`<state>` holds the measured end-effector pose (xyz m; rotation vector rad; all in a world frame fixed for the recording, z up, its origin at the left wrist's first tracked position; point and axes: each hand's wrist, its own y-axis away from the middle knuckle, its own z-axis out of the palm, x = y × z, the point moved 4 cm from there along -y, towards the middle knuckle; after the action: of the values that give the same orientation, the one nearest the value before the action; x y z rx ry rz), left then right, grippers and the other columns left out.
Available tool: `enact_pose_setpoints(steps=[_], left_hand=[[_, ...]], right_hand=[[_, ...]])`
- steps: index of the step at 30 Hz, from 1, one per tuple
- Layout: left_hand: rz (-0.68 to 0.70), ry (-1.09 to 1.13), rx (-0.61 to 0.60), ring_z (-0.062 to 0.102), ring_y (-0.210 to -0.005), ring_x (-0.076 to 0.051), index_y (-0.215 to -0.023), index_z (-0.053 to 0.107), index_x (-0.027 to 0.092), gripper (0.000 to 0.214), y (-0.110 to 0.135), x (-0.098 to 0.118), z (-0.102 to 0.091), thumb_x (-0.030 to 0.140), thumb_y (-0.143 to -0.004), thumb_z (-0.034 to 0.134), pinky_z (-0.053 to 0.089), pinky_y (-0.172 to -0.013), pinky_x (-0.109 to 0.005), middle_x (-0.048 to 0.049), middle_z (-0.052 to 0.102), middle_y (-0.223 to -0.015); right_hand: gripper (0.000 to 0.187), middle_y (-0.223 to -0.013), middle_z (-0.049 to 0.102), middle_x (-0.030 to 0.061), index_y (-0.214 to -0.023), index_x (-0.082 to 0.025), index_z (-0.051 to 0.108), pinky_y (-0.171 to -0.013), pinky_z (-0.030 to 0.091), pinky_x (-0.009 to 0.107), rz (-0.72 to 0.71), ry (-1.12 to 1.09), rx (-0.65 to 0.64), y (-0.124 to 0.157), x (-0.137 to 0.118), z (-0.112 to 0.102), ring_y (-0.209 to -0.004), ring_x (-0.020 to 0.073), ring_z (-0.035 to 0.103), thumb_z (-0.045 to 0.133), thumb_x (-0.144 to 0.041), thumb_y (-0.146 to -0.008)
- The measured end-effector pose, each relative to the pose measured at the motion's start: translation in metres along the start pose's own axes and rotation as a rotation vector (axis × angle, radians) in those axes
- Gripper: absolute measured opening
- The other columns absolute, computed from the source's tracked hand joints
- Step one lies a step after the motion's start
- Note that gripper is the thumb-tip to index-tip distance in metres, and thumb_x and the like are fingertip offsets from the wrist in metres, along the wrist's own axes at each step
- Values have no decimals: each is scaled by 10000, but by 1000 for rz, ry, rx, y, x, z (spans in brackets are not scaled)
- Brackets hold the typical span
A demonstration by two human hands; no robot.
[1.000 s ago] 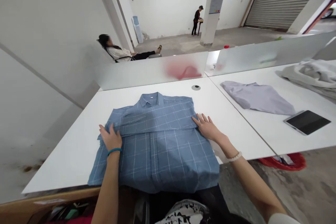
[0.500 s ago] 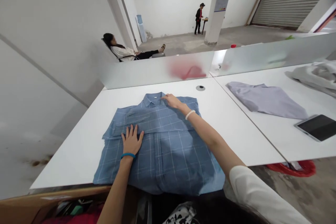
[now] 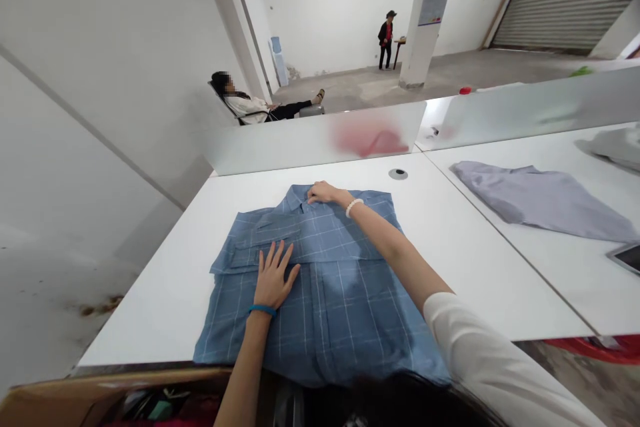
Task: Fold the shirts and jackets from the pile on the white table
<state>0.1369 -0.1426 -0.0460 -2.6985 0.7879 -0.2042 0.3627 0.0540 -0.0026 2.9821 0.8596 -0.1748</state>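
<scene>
A blue shirt [image 3: 345, 300] with a white check lies front up on the white table, its sleeves folded across the chest and its collar at the far side. My left hand [image 3: 273, 283], with a blue band at the wrist, rests flat on the folded sleeve, fingers spread. At the collar [image 3: 296, 197] is my right hand [image 3: 325, 193], wearing a white beaded bracelet. Its fingers are curled together on the collar's right side and cover part of the neck opening.
A frosted divider [image 3: 280, 147] runs along the back of the table [image 3: 165, 300]. On the right lie a folded lavender garment [image 3: 540, 200] and a tablet [image 3: 627, 257]. An open cardboard box [image 3: 55, 400] stands at the near left. Beyond are a seated person [image 3: 250, 107] and a standing person [image 3: 386, 40].
My right hand has moved left along the collar, and its fingers are more curled. The left hand has slid slightly right on the shirt. The whole view has shifted left.
</scene>
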Motion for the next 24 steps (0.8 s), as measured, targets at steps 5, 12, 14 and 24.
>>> enact_pose_setpoints(steps=[5, 12, 14, 24], left_hand=[[18, -17, -121, 227, -1395, -303, -1405, 392, 229, 561, -2, 3, 6, 498, -914, 358, 187, -1110, -591, -82, 342, -1483], [-6, -23, -222, 200, -1404, -287, -1422, 360, 234, 584, -3, 2, 10, 521, -914, 334, 186, -1127, -541, -73, 299, -1504], [-5, -34, -231, 188, -1408, -286, -1425, 354, 230, 583, -3, 3, 10, 517, -919, 320, 177, -1131, -534, -71, 284, -1509], [5, -52, -226, 188, -1408, -287, -1433, 339, 239, 587, -15, 11, 21, 516, -917, 307, 185, -1124, -529, -69, 263, -1518]], right_hand=[[371, -1115, 641, 131, -1103, -188, 646, -982, 337, 424, 151, 24, 123, 6, -7, 15, -1105, 271, 537, 622, -436, -829], [460, -1441, 377, 144, -1302, -174, 499, -1106, 169, 530, 148, 70, 390, 45, -36, 12, -1369, 304, 239, 511, -401, -903], [461, -1461, 360, 130, -1319, -185, 489, -1096, 200, 545, 133, 57, 406, 72, -47, 13, -1375, 310, 236, 439, -428, -930], [614, -1508, 283, 115, -1457, -236, 317, -1098, 228, 545, 449, 72, 271, 274, -32, 71, -1399, 312, 212, 242, -561, -941]])
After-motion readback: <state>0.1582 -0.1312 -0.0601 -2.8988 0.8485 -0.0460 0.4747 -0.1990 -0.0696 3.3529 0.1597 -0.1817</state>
